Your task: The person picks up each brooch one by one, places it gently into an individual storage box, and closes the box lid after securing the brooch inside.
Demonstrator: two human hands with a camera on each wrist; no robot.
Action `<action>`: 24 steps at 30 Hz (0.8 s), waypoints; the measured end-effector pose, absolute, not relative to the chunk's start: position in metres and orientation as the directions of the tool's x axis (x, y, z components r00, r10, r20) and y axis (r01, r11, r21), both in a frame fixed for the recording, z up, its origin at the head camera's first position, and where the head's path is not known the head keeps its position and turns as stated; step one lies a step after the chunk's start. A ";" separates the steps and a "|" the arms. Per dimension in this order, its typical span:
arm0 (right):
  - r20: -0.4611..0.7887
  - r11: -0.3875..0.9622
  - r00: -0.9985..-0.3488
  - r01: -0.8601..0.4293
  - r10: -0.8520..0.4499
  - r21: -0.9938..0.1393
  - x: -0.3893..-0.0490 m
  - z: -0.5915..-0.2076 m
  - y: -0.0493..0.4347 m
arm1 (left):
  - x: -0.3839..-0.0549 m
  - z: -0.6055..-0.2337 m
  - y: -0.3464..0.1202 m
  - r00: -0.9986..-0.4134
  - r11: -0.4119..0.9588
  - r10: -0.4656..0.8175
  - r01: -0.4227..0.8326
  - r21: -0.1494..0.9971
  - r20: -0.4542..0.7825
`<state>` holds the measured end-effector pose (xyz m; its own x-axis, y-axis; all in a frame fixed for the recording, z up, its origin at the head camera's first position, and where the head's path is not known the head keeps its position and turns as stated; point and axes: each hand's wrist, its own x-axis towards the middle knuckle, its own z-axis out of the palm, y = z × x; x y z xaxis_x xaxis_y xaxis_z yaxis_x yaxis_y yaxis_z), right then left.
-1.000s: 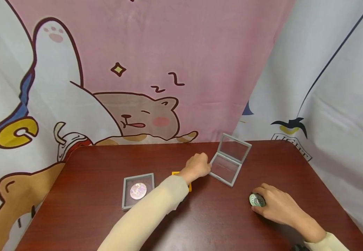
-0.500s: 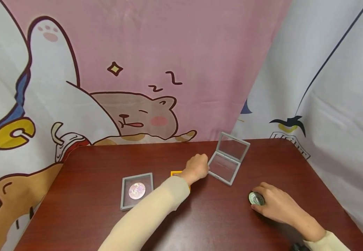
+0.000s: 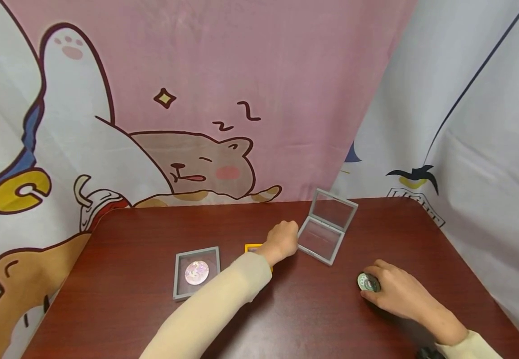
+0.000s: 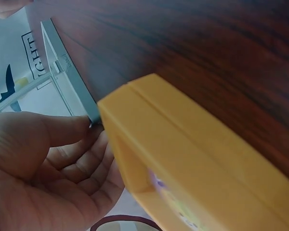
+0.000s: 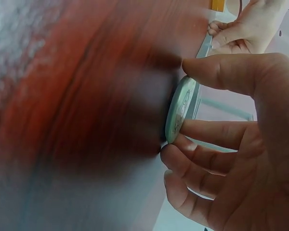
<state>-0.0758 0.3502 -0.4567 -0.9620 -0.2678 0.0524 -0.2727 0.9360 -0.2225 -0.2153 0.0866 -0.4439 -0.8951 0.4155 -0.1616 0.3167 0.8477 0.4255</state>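
Observation:
My left hand pinches the near left corner of a grey hinged display case with clear panels. The case lies on the table with its lid raised towards the curtain. In the left wrist view, thumb and fingers meet at the end of the case's grey rim. Farther right, my right hand holds a round green badge by its edge. The right wrist view shows the badge between thumb and fingers, tilted close over the tabletop. Its printed face is only partly visible.
A second grey case lies at the left with a round pink badge inside. Partly hidden under my left forearm is a yellow case, large in the left wrist view. A printed curtain hangs behind the table.
Both hands keep almost the same places and holds. The green badge and right fingers have shifted very slightly. The head view has moved a little.

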 end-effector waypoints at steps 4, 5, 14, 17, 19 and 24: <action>0.071 0.938 -0.965 -0.262 -0.252 -0.228 -0.076 -0.455 0.351 | -0.216 -0.446 0.087 -0.888 0.847 0.425 0.322 0.423 -0.175; 0.079 0.938 -0.965 -0.260 -0.248 -0.230 -0.076 -0.455 0.351 | -0.220 -0.453 0.088 -0.888 0.849 0.427 0.328 0.414 -0.170; 0.116 0.932 -0.968 -0.244 -0.221 -0.267 -0.077 -0.446 0.353 | -0.204 -0.439 0.081 -0.869 0.840 0.455 0.347 0.417 -0.194; 0.150 0.929 -0.965 -0.249 -0.215 -0.272 -0.077 -0.444 0.352 | -0.199 -0.437 0.079 -0.864 0.833 0.465 0.356 0.423 -0.190; 0.182 0.927 -0.960 -0.259 -0.214 -0.273 -0.078 -0.442 0.351 | -0.197 -0.437 0.078 -0.861 0.830 0.472 0.360 0.426 -0.191; 0.254 0.920 -0.944 -0.278 -0.210 -0.275 -0.079 -0.438 0.349 | -0.195 -0.436 0.076 -0.845 0.816 0.494 0.370 0.444 -0.205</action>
<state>-0.0787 0.3486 -0.4384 -0.9443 -0.2096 0.2538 -0.2783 0.9202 -0.2754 -0.1948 0.0761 -0.4357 -0.8446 0.4944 -0.2053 0.3697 0.8160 0.4444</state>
